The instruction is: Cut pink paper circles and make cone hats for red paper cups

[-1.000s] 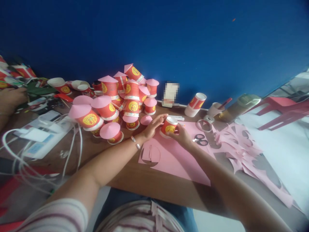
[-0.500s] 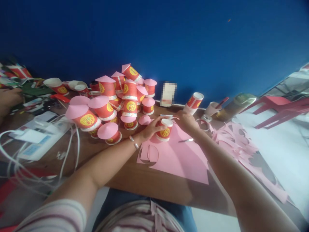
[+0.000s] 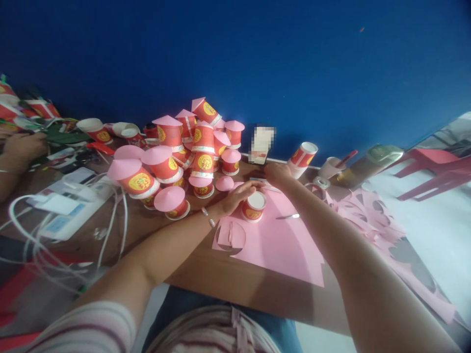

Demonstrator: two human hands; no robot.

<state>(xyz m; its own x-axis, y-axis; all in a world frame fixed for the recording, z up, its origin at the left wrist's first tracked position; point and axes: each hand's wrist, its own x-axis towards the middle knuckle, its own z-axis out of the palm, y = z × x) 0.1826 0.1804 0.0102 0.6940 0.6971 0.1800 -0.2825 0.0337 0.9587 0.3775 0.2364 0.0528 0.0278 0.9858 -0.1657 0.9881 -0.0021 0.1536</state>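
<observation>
My left hand (image 3: 237,192) curls against the side of a red paper cup (image 3: 253,207) that stands upright on a pink paper sheet (image 3: 279,245). Farther back, my right hand (image 3: 276,172) reaches to the table's far edge, over a thin white stick-like thing (image 3: 265,182); its fingers are hidden. Scissors (image 3: 289,216) lie on the pink sheet under my right forearm, mostly covered. A cut pink circle (image 3: 230,235) lies at the sheet's left corner.
A pile of red cups with pink cone lids (image 3: 184,152) fills the table's left centre. A white device with cables (image 3: 62,203) lies left. Another person's hand (image 3: 24,147) rests far left. Pink scraps (image 3: 368,220), a tape roll (image 3: 323,182), a bottle (image 3: 362,164) and a lone cup (image 3: 303,153) sit right.
The right hand let go of the cup and moved away toward the table's far edge. The cup went from tilted to upright on the pink sheet, with the left hand still on it.
</observation>
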